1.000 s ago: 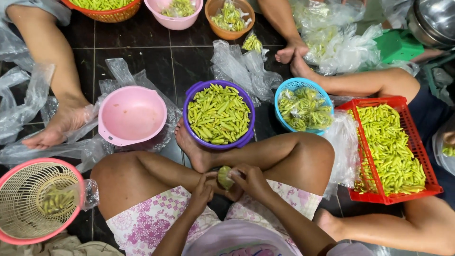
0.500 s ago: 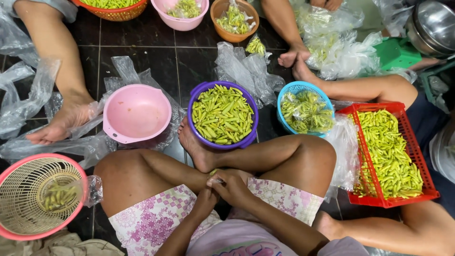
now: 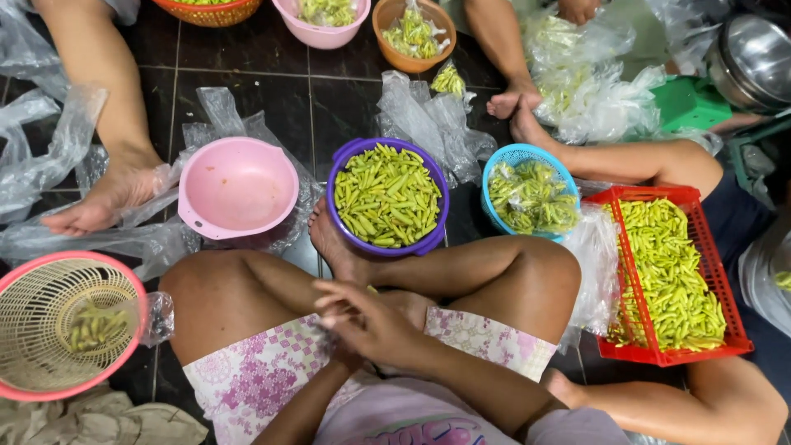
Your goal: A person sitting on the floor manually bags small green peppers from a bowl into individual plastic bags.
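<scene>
I sit cross-legged on a dark tiled floor with both hands in my lap. My right hand [image 3: 367, 323] lies fingers spread over my left hand [image 3: 339, 356], which is mostly hidden beneath it. A sliver of green [image 3: 372, 288] shows just above the hands; what they hold is hidden. Right in front of my foot stands a purple bowl [image 3: 337, 177] heaped with green chilli peppers [image 3: 387, 196]. An empty pink bowl [image 3: 239, 188] stands to its left.
A blue basket [image 3: 493, 169] and a red crate [image 3: 651, 196] of green peppers stand to the right, and a pink-rimmed woven basket [image 3: 49, 272] with a few peppers to the left. Clear plastic bags [image 3: 428, 107], other people's legs [image 3: 107, 99] and more bowls [image 3: 387, 21] ring the floor.
A green bundle seen between my hands a second ago is now covered. My right hand has slid leftward over the left, and the view has shifted slightly.
</scene>
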